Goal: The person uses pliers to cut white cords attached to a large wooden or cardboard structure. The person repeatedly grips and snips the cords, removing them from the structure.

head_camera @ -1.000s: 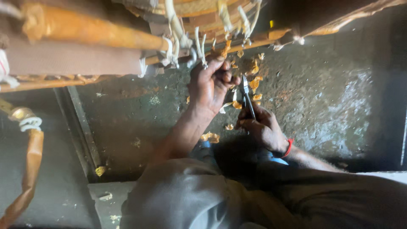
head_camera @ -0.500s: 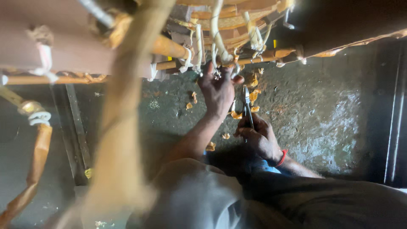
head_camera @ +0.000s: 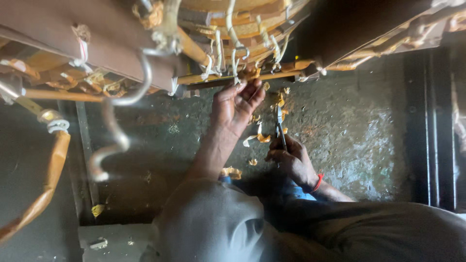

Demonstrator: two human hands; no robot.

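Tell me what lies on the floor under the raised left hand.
Under the left hand, yellowish paper scraps are scattered on the dark stained floor. The right hand holds pliers beside them. The forearm and knees cover the floor nearer the person.

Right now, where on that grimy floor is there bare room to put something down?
The stained grey concrete floor lies bare right of the right hand gripping metal pliers, up to the dark rail. Another patch sits left of the forearm. It is crowded around the left hand: orange tape scraps and wrapped bars.
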